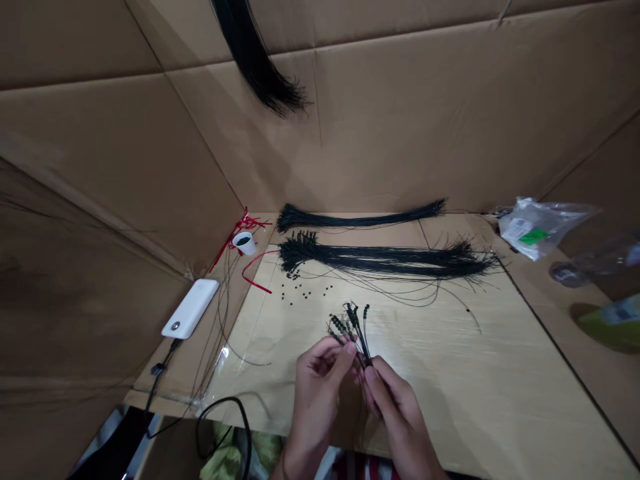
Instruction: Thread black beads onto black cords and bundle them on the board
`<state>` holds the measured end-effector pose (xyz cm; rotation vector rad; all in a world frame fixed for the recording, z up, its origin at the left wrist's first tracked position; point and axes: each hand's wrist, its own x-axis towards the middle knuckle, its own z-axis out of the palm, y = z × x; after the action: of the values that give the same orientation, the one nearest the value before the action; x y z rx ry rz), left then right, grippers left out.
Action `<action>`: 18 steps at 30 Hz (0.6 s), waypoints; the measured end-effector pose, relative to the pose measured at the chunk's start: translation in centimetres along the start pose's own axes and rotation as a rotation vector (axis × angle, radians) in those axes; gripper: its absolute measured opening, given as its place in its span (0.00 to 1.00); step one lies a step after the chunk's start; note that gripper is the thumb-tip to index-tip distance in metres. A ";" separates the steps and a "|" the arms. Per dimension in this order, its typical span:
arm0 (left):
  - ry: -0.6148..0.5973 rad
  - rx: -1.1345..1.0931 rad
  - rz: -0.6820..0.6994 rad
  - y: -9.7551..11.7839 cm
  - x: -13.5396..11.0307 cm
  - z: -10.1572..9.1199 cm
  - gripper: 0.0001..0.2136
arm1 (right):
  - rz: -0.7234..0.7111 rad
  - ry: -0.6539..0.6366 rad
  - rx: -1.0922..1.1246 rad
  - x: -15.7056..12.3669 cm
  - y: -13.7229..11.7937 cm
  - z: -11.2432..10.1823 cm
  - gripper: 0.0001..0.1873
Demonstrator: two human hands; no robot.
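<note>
My left hand (320, 383) and my right hand (395, 403) meet near the front edge of a pale board (450, 360). Together they pinch a small bunch of thin black cords with beads on their tips (353, 323), which fans upward from my fingers. Both hands are closed on the bunch. Farther back lies a long bundle of beaded black cords (385, 260), and behind it a second bundle of black cords (360, 217). Several loose black beads (300, 290) are scattered on the board between the bundle and my hands.
A small white cup of beads (245, 242) and red ties (245, 223) sit at the back left. A white power bank (191, 308) with a cable lies left. Plastic bags (537, 230) and a bottle (600, 263) lie right. Cardboard walls (400, 120) surround the work area; black strands (260, 60) hang above.
</note>
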<state>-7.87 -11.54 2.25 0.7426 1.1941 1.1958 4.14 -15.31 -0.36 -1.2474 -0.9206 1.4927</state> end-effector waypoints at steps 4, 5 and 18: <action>-0.019 0.058 0.042 0.2 0.1 -0.3 0.17 | -0.034 0.000 -0.039 0.1 0.3 -0.1 0.28; -0.032 0.074 0.044 0.2 0.1 -0.4 0.17 | -0.039 -0.006 -0.050 0.1 0.4 -0.2 0.28; 0.023 0.106 0.036 0.8 0.4 -0.3 0.19 | -0.322 -0.018 -0.362 0.4 1.7 -0.2 0.19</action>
<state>-8.40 -10.99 2.80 0.8340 1.2756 1.1807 4.03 -15.42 -2.12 -1.2649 -1.3773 1.1155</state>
